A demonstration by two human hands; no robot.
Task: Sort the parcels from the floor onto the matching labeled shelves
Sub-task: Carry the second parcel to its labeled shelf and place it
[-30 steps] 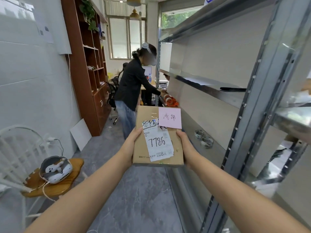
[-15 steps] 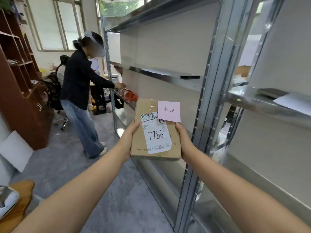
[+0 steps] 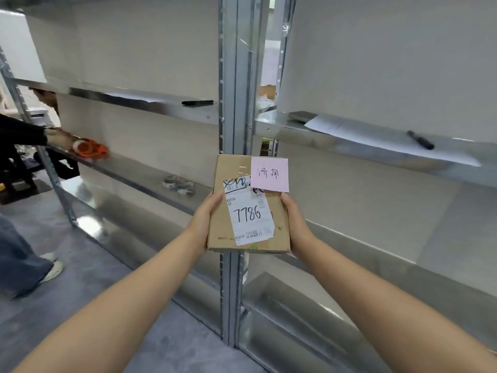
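Observation:
I hold a flat brown cardboard parcel [image 3: 279,211] in front of me with both hands. It carries a white label with "7786" handwritten on it and a pink sticky note [image 3: 269,174] with handwritten characters at its top right. My left hand [image 3: 207,215] grips its left edge and my right hand [image 3: 294,220] grips its right edge. Behind the parcel stand the grey metal shelves [image 3: 188,114], with a vertical upright [image 3: 232,76] straight ahead. Sheets of white paper [image 3: 376,135] lie on the right middle shelf and on the left one.
Another person at the left reaches onto a lower shelf at an orange tape dispenser [image 3: 90,149]. Clear tape rolls [image 3: 178,185] sit on that shelf. A black marker [image 3: 197,102] lies on the left middle shelf, another [image 3: 420,140] on the right one. Grey floor lies below.
My view has turned right, from looking down the aisle to facing the shelves square on. The parcel stays in both hands, now in front of the upright.

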